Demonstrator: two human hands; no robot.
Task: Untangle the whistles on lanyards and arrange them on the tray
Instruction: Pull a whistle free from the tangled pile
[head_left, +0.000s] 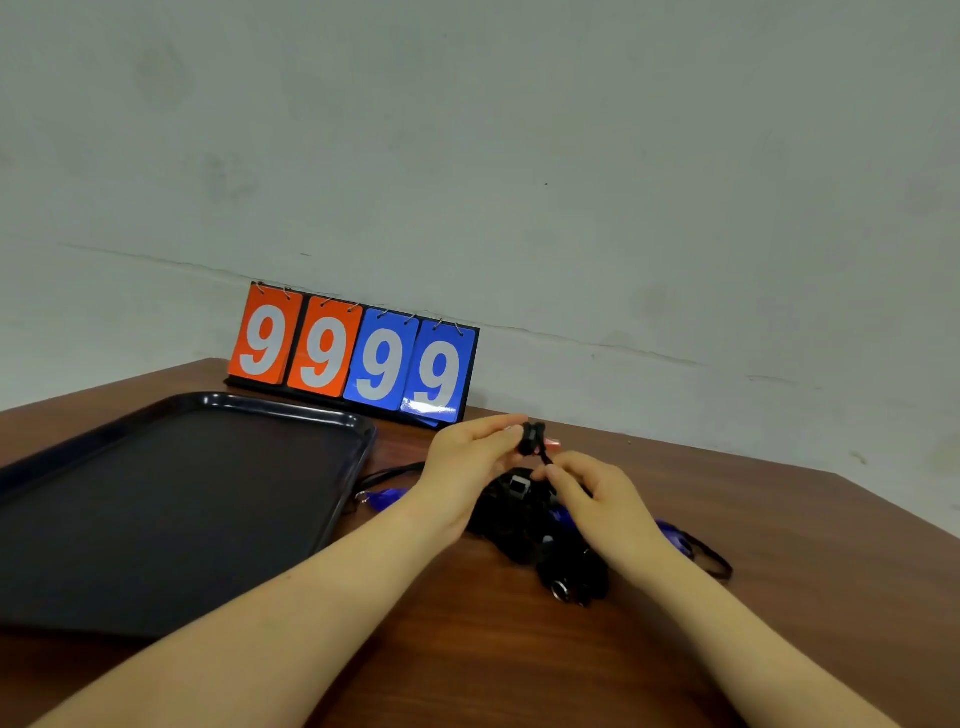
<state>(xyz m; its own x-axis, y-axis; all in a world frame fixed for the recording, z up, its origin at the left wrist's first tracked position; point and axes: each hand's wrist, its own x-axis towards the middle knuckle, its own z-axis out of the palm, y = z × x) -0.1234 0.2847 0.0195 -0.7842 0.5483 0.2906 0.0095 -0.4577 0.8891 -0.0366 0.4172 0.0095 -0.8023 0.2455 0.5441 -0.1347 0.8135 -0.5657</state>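
A tangled heap of black lanyards (524, 525) lies on the brown table, right of the black tray (171, 499). A purple whistle (385, 497) pokes out at the heap's left and another purple whistle (670, 535) at its right. My left hand (470, 467) pinches a black bundled lanyard knot (533, 438) lifted above the heap; something pink shows just behind it. My right hand (597, 499) pinches the black cord running down from that knot. Part of the heap is hidden behind both hands.
A flip scoreboard (353, 353) showing 9 9 9 9 on orange and blue cards stands at the table's back edge against the wall. A metal ring (560, 590) lies at the heap's near end. The table's right edge slants away at the right.
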